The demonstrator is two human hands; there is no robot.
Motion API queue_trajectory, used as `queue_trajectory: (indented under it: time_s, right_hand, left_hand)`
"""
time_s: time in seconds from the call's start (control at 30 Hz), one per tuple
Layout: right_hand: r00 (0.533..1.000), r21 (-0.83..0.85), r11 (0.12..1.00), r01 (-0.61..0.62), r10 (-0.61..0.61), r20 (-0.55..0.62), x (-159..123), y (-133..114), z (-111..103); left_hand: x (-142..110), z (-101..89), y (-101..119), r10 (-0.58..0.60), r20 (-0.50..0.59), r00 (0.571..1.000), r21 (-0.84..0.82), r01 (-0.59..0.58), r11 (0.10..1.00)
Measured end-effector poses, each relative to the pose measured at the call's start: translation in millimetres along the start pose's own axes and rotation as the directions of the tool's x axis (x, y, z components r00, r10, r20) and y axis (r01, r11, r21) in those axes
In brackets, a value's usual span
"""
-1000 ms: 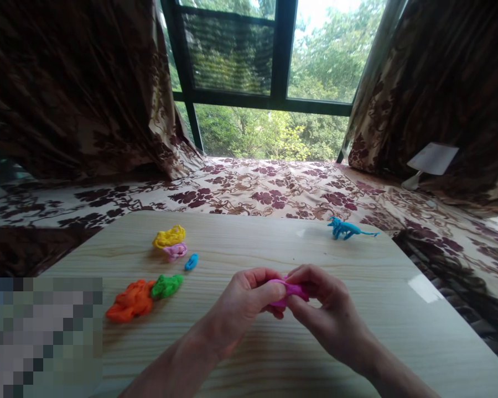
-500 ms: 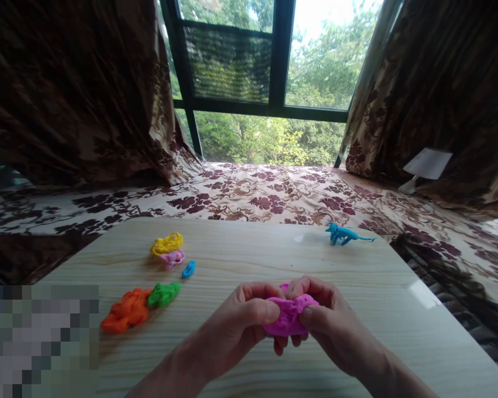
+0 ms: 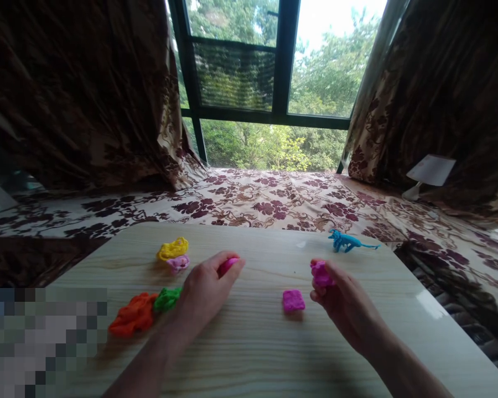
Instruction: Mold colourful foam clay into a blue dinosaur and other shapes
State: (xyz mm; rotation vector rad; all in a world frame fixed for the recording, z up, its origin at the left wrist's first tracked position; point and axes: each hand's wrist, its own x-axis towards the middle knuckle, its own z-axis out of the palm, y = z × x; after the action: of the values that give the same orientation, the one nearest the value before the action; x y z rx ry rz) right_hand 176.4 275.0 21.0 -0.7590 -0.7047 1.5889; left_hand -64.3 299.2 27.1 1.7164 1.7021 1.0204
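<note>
My left hand [image 3: 205,287] is closed around a piece of magenta modelling clay [image 3: 228,265], most of it hidden by the fingers. To its right, my right hand [image 3: 344,301] grips another lumpy magenta clay piece [image 3: 321,273] between thumb and fingers. Between the two hands, a flat magenta clay square [image 3: 294,300] lies on the pale wooden table [image 3: 249,354]. Close by my left hand, a green clay lump [image 3: 166,299] touches a larger orange clay lump [image 3: 133,315].
Yellow clay [image 3: 173,249] and light pink clay [image 3: 178,263] sit together at the table's far left. A blue clay animal figure [image 3: 347,241] with a long tail stands far right. Beyond are patterned cloth [image 3: 269,193], a white lamp [image 3: 431,169], curtains and a window.
The magenta clay held in both hands is now in two pieces, and the hands have moved apart. The magenta square shows between them; my left hand's side now hides the small blue clay piece.
</note>
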Motion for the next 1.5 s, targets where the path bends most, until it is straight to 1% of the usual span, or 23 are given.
queue_trajectory:
  time_s: [0.03, 0.1, 0.2, 0.37, 0.47, 0.53, 0.67, 0.8, 0.87, 0.93, 0.97, 1.0, 1.03, 1.07, 1.1, 1.13, 1.17, 1.2, 1.27, 1.33, 1.4, 1.43, 1.5]
  right_hand:
    - [1.000, -0.008, 1.000, 0.010, -0.010, -0.013, 0.7, 1.3, -0.6]
    - [0.999, -0.020, 1.000, 0.016, -0.016, -0.035, 1.4, 3.0, -1.2]
    - [0.998, -0.060, 0.998, -0.016, 0.012, -0.064, 1.9, 3.0, -1.8]
    - [0.993, -0.069, 0.991, -0.114, 0.113, -0.026, 1.2, 1.7, -2.8]
    - [0.993, -0.033, 0.992, -0.121, 0.121, 0.005, 0.9, 2.0, -3.4]
    - [0.997, -0.018, 0.997, -0.077, 0.076, -0.026, 1.6, 1.3, -3.7]
    - [0.992, -0.058, 0.994, 0.088, -0.092, -0.083, 3.0, -3.4, -3.9]
    - [0.987, -0.094, 0.988, 0.121, -0.130, -0.097, 0.4, -4.0, -2.7]
    - [0.991, -0.102, 0.990, 0.093, -0.102, -0.090, -1.1, -0.1, -1.0]
    - [0.995, -0.132, 0.990, 0.053, -0.064, -0.082, -1.2, 4.8, 1.5]
    - [0.996, -0.161, 0.986, 0.042, -0.055, -0.076, -0.6, 6.8, 3.0]
    - [0.995, -0.206, 0.977, 0.051, -0.067, -0.070, 0.4, 8.3, 4.7]
    - [0.993, -0.266, 0.960, 0.081, -0.101, -0.060, 1.5, 9.2, 6.4]
    - [0.987, -0.336, 0.933, 0.131, -0.154, -0.043, 2.7, 9.6, 8.2]
    - [0.976, -0.406, 0.894, 0.192, -0.219, -0.021, 3.8, 9.9, 10.0]
    - [0.960, -0.470, 0.847, 0.249, -0.280, 0.005, 4.8, 10.4, 11.7]
    - [0.945, -0.522, 0.801, 0.293, -0.326, 0.030, 5.6, 11.5, 13.4]
    - [0.931, -0.560, 0.761, 0.327, -0.362, 0.050, 6.3, 13.4, 14.9]
    - [0.899, -0.614, 0.692, 0.380, -0.431, 0.070, 7.6, 18.8, 17.4]
    - [0.860, -0.675, 0.603, 0.425, -0.502, 0.093, 9.8, 23.9, 18.5]
    - [0.832, -0.746, 0.493, 0.448, -0.535, 0.146, 13.2, 25.6, 17.6]
    - [0.829, -0.777, 0.443, 0.448, -0.532, 0.175, 15.1, 25.3, 16.6]
    - [0.827, -0.812, 0.372, 0.450, -0.516, 0.222, 18.0, 25.0, 14.5]
  left_hand:
    - [2.6, -4.4, -6.0, 0.091, -0.052, 0.995, 0.212, -0.078, 0.974]
    - [5.0, -12.9, -15.3, 0.201, -0.040, 0.979, 0.518, -0.152, 0.842]
    - [4.8, -21.5, -21.2, 0.201, 0.021, 0.979, 0.713, -0.156, 0.684]
    - [3.8, -23.3, -17.1, 0.138, 0.031, 0.990, 0.745, -0.115, 0.657]
    - [3.4, -21.0, -16.1, 0.137, 0.037, 0.990, 0.747, -0.119, 0.654]
    - [3.6, -18.7, -18.5, 0.145, 0.038, 0.989, 0.743, -0.125, 0.657]
    - [6.8, -13.3, -26.6, 0.219, -0.012, 0.976, 0.724, -0.142, 0.675]
    - [11.6, -10.9, -24.9, 0.354, -0.107, 0.929, 0.627, -0.213, 0.749]
    - [11.4, -10.2, -15.3, 0.417, -0.235, 0.878, 0.496, -0.261, 0.828]
    - [8.4, -6.3, 0.2, 0.384, -0.363, 0.849, 0.273, -0.298, 0.915]
    - [6.0, -2.1, 9.5, 0.313, -0.394, 0.864, 0.116, -0.292, 0.950]
    - [3.3, 4.0, 19.1, 0.211, -0.380, 0.901, -0.073, -0.257, 0.964]
    - [0.7, 12.0, 28.6, 0.080, -0.292, 0.953, -0.304, -0.171, 0.937]
    - [-1.4, 21.9, 37.6, -0.051, -0.169, 0.984, -0.532, -0.048, 0.845]
    - [-2.7, 33.2, 45.8, -0.147, -0.019, 0.989, -0.706, 0.091, 0.703]
    - [-3.1, 45.2, 53.0, -0.191, 0.155, 0.969, -0.800, 0.237, 0.551]
    - [-2.7, 57.5, 59.2, -0.214, 0.294, 0.931, -0.841, 0.359, 0.404]
    - [-1.9, 69.3, 64.6, -0.207, 0.389, 0.897, -0.859, 0.435, 0.271]
    - [-1.6, 90.0, 73.8, -0.122, 0.470, 0.874, -0.877, 0.478, 0.054]
    - [-6.0, 105.4, 81.6, -0.016, 0.537, 0.843, -0.841, 0.535, -0.081]
    - [-15.0, 114.8, 87.3, 0.032, 0.519, 0.854, -0.839, 0.516, -0.172]
    - [-19.8, 117.3, 89.0, 0.069, 0.531, 0.844, -0.822, 0.534, -0.199]
    - [-26.2, 117.7, 89.3, 0.102, 0.548, 0.830, -0.803, 0.556, -0.214]
